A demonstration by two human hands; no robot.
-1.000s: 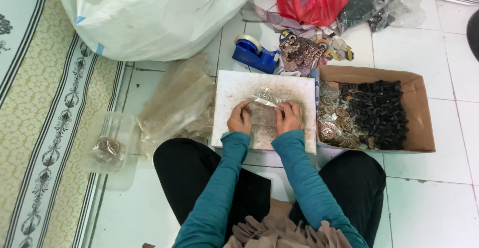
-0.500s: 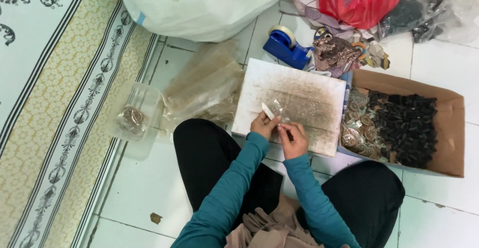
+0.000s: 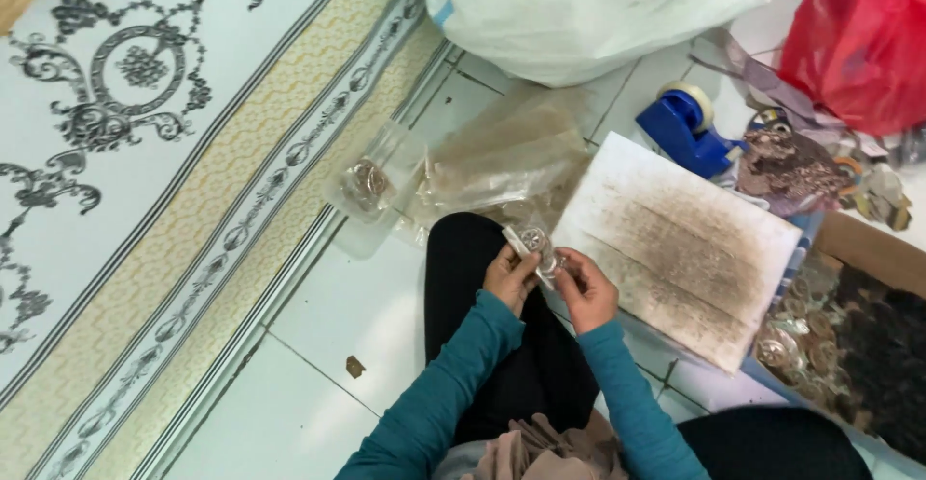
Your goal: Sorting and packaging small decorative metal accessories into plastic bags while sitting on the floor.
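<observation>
Down near the lower middle of the frame, the left hand point(image 3: 508, 277) and the right hand point(image 3: 585, 290) meet over the person's dark-trousered knee, both pinching a small clear plastic packet point(image 3: 533, 245) between fingertips and thumbs; something small and round shows inside it, too blurred to name. The packet is tilted, its upper end pointing toward the upper left of the frame, and it sits just left of a worn white board point(image 3: 680, 248) with a dark smudged middle, which lies at centre right. Above the hands, a loose stack of clear plastic bags point(image 3: 502, 157) spreads over the white floor tiles, and to its left lies another small clear bag point(image 3: 371, 183) with a coiled brownish thing in it. A blue tape dispenser point(image 3: 687, 131) stands at the board's upper edge. At the right edge, an open cardboard box point(image 3: 854, 330) holds filled packets and a dark heap. A large white sack point(image 3: 588, 12) fills the top centre, a red bag point(image 3: 858, 41) the upper right corner, and a patterned rug point(image 3: 145, 200) covers the left side.
</observation>
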